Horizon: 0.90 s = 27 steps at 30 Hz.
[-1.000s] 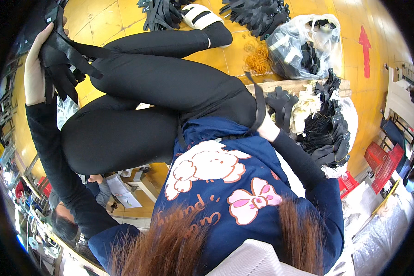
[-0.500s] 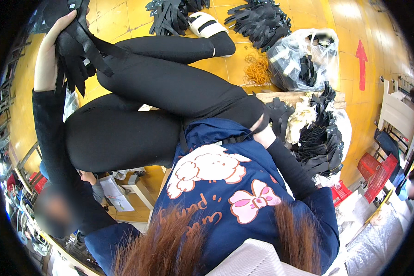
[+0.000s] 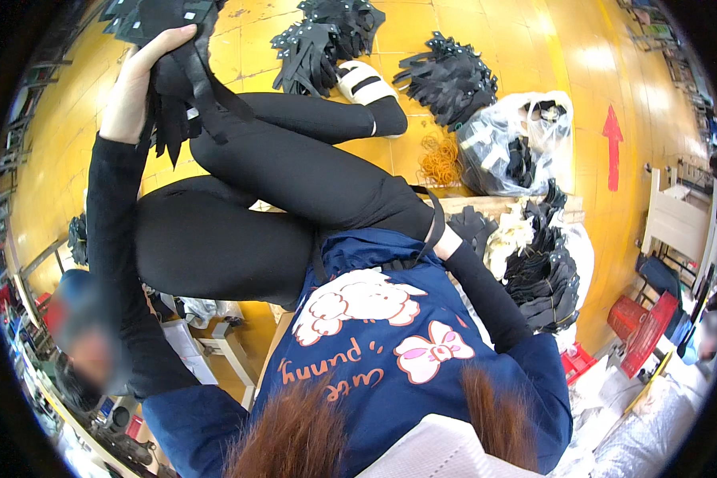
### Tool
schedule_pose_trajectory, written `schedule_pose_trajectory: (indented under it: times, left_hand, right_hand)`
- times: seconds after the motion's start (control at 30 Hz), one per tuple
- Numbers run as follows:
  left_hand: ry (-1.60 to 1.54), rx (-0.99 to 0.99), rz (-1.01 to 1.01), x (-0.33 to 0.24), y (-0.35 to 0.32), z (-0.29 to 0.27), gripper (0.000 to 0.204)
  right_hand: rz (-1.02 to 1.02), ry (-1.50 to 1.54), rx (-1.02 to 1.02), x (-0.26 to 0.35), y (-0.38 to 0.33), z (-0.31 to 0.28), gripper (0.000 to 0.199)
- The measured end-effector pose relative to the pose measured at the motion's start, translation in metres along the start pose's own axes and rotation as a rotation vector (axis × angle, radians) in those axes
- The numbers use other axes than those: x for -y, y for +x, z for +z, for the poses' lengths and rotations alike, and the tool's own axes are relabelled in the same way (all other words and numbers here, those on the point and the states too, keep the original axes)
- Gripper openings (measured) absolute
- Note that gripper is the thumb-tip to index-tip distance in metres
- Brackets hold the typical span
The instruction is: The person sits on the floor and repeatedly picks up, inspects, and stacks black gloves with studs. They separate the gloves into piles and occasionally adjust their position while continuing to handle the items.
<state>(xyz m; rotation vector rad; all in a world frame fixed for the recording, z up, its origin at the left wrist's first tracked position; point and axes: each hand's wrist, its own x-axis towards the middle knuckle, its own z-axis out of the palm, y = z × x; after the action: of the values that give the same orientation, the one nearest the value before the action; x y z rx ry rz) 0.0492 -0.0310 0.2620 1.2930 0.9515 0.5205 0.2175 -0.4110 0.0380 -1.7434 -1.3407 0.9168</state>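
Note:
At the upper left, my left hand (image 3: 139, 88) is closed round a bundle of black fabric straps (image 3: 185, 76) with small pale tags. The thumb lies over the straps, and loose ends hang down beside my raised leg. My right hand (image 3: 448, 241) is by my bent knee, mostly out of sight. A single black strap (image 3: 438, 215) loops past its wrist side; whether the fingers grip it cannot be seen. Close to that hand lies a pile of black straps (image 3: 538, 279) with cream cloth pieces (image 3: 511, 243) among them.
On the yellow floor lie bunches of black straps (image 3: 450, 80), orange rubber bands (image 3: 440, 162) and a clear plastic bag (image 3: 494, 159) of black pieces. My foot wears a white slipper (image 3: 366, 84). Another person (image 3: 88, 334) is at the left; red plastic stools (image 3: 645, 331) stand at the right.
The view has shifted, so the floor things sit lower. My left hand still holds the bundle and appears farther right in the picture. My right hand stays by the knee.

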Motion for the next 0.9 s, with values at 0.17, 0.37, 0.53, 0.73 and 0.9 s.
schedule_pose_trajectory:
  times: [0.17,0.37,0.53,0.73,0.9]
  left_hand:
    - [0.006,0.029,-0.055,-0.002,-0.002,-0.002,0.023]
    - [0.044,0.067,0.084,-0.002,-0.005,-0.001,0.022]
    - [0.324,0.231,0.478,0.018,0.016,-0.008,0.022]
    - [-0.114,0.168,0.118,-0.003,-0.006,0.002,0.035]
    - [-0.284,0.263,0.208,0.003,0.01,0.01,0.041]
  right_hand:
    - [0.005,0.002,-0.05,0.002,-0.011,-0.002,0.037]
    - [0.107,0.375,0.094,-0.041,-0.02,0.012,0.037]
    - [0.083,0.249,0.17,-0.035,0.014,-0.012,0.037]
    - [0.035,0.108,0.208,-0.021,0.091,-0.015,0.037]
    - [-0.066,0.004,0.208,0.0,0.15,-0.023,0.037]
